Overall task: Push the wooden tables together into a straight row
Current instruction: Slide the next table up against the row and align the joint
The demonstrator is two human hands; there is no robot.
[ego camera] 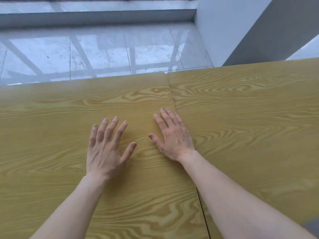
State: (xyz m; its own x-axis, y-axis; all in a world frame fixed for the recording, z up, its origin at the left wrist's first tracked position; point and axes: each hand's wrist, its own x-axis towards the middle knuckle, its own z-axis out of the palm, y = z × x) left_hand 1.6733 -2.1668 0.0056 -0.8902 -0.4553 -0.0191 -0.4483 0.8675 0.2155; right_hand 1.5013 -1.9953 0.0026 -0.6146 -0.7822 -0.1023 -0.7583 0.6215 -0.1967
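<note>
**Palms flat beside the seam of two joined worktops**

Both hands lie spread on the left wooden worktop (60, 135), grasping nothing. The left hand (107, 149) is flat with fingers fanned toward 12 o'clock. The right hand (172, 137) sits at 3 o'clock from it, fingertips just beside the seam (172, 102). The right wooden worktop (250, 118) meets the left along that seam, touching at the far end, with a thin dark gap showing nearer. Flat palms likely let the person slide the top by friction and close that gap. Tiled floor (103, 54) lies beyond.
</note>
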